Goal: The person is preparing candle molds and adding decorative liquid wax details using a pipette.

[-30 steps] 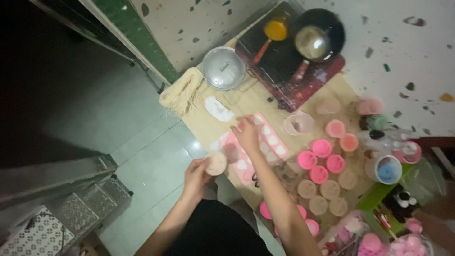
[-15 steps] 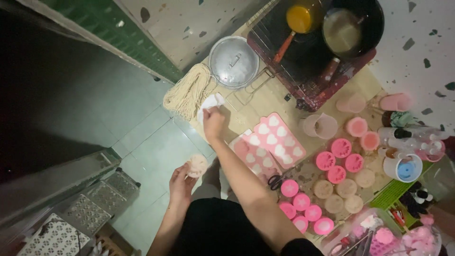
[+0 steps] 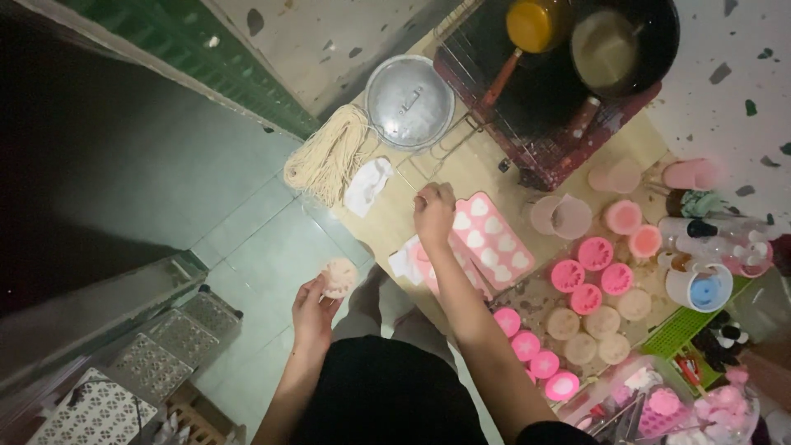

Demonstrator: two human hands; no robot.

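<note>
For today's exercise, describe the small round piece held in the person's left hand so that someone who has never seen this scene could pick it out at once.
Start at the brown board covered with pink moulds. Move off its near-left edge, over the pale green floor tiles, to the left hand. At its fingertips is a small, pale, round piece; unlike the similar tan discs, it is held up, away from the board.

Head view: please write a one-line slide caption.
Left hand holds a pale round piece; right hand hovers by pink heart mould.

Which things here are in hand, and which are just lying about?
In hand: left hand holds a round pale cast piece; right hand pinches a thin stick by the pink heart mould.
Lying about: metal lid, string bundle, white cloth.
</note>
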